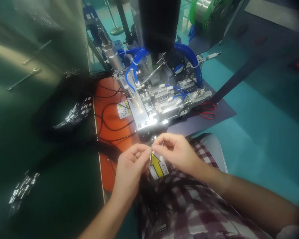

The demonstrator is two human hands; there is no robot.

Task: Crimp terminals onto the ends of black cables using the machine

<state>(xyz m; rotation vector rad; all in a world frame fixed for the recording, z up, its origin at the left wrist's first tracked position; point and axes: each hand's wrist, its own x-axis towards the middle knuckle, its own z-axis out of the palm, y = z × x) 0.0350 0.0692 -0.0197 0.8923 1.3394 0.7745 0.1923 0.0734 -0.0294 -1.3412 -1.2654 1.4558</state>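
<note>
My left hand (133,167) and my right hand (178,152) meet fingertip to fingertip in front of the machine's near end. Both are closed in a pinch, and whatever lies between the fingers is too small to make out; a tiny bright metallic tip shows by my right fingers. Just beneath them is a white label with a yellow arrow (157,166). Beyond the hands stands a metal bench machine (161,103) with blue air tubes (139,56) and white fittings, its front plate brightly lit.
Bundles of black cables (64,129) with silver ends lie on the dark green surface at left, beside a wrench (25,79). Thin black leads cross the orange board (114,129). A green wire spool (203,13) hangs at upper right. Red wires (208,111) sit right of the machine.
</note>
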